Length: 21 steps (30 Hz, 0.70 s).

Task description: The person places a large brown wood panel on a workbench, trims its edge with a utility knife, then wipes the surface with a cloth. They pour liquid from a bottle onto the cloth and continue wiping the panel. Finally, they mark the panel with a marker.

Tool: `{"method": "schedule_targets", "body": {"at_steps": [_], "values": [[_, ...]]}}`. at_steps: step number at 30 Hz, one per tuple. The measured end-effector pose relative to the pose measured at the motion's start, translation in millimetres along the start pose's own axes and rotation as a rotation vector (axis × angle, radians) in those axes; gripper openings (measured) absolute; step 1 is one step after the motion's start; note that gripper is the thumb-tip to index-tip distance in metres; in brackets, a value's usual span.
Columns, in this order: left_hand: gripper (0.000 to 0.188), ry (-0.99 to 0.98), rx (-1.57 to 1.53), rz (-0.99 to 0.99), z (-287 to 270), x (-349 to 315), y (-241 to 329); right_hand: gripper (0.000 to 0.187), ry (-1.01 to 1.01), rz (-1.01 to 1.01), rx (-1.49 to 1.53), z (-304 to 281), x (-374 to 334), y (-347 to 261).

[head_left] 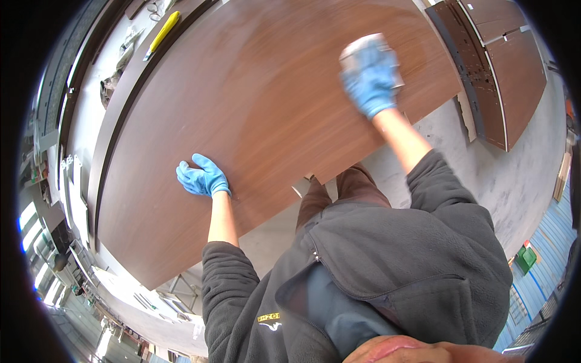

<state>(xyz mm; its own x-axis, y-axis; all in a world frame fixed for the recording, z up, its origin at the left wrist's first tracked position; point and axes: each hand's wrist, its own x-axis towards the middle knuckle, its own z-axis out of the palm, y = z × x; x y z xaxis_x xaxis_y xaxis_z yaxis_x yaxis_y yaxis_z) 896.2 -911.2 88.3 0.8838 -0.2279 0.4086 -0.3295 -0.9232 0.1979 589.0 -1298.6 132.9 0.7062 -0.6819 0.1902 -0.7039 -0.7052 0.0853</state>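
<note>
Head view, panel: I have the broad brown panel point(260, 103) lying flat across the middle, its near edge running slantwise in front of the person's legs; both hands are on it.
Head view, left hand: I see the left hand point(204, 176), in a blue glove, resting on the nearer left part of the panel, its fingers partly spread and nothing in its hold.
Head view, right hand: I find the right hand point(370, 77), also gloved in blue, farther out on the panel's right part; it is blurred, the fingers closed over a pale pad.
Head view, pale pad point(364, 42): it sits between the right hand and the panel, showing past the fingertips; I cannot tell its material.
Head view, left rim: I spot a yellow tool point(163, 34) beyond the panel's far left edge.
Head view, right rim: I see brown boards point(521, 69) beside the panel's right end, and a green container point(526, 259) well apart, lower down.
Head view, clothing: dark grey jacket point(393, 248), sleeves ending short of the gloves.
</note>
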Motion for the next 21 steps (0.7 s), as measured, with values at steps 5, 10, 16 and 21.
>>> {"method": "schedule_targets", "body": {"at_steps": [5,10,16,21], "values": [[0.049,-0.018,0.011,0.003,-2.3,2.8,-0.5,0.049,-0.372,-0.664,0.499,-49.5,-45.9,-204.6],[0.052,-0.035,-0.042,-0.020,0.7,2.5,-5.7,0.028,-0.065,-0.426,0.652,-35.7,-33.0,-120.9],[0.060,-0.118,-0.026,-0.069,-0.1,2.1,-3.5,0.024,0.300,0.110,0.188,10.3,-5.1,145.0],[0.062,-0.139,-0.011,-0.102,-1.8,4.0,4.1,0.034,0.145,0.491,-0.046,41.9,-56.2,254.6]]}}
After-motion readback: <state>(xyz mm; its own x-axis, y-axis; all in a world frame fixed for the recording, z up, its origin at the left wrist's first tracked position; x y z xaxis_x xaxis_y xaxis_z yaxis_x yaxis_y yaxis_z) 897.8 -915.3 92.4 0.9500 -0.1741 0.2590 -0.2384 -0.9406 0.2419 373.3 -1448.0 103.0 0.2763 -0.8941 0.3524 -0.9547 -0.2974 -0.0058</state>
